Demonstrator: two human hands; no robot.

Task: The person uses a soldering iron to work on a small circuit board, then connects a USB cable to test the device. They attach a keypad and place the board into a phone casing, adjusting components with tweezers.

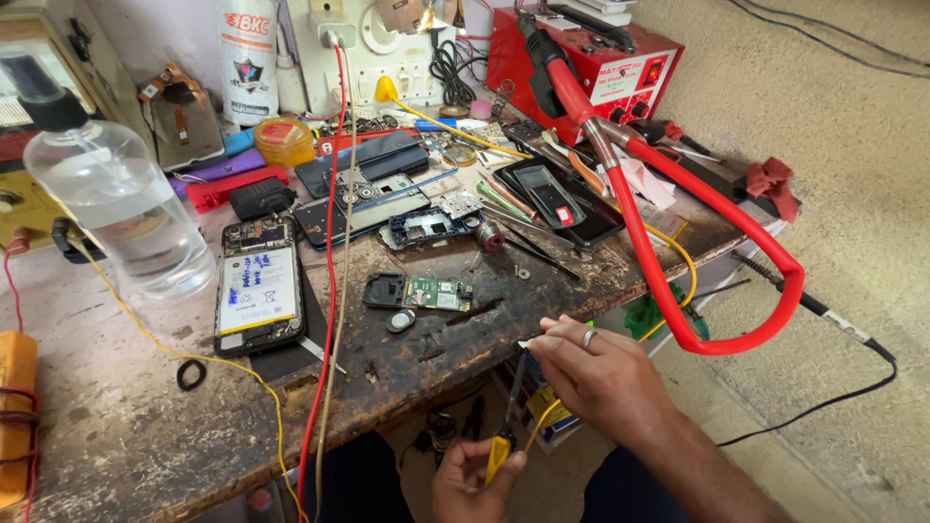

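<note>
My left hand (475, 476) grips the yellow-handled slim metal tool (508, 416) below the worn wooden worktop (426, 363) edge, my ringed right hand (593, 373) pinches its tip, so I steady both.

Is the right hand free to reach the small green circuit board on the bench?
Probably not right away: the right hand is pinching a thin yellow wire near the bench edge, though nothing blocks the circuit board.
</note>
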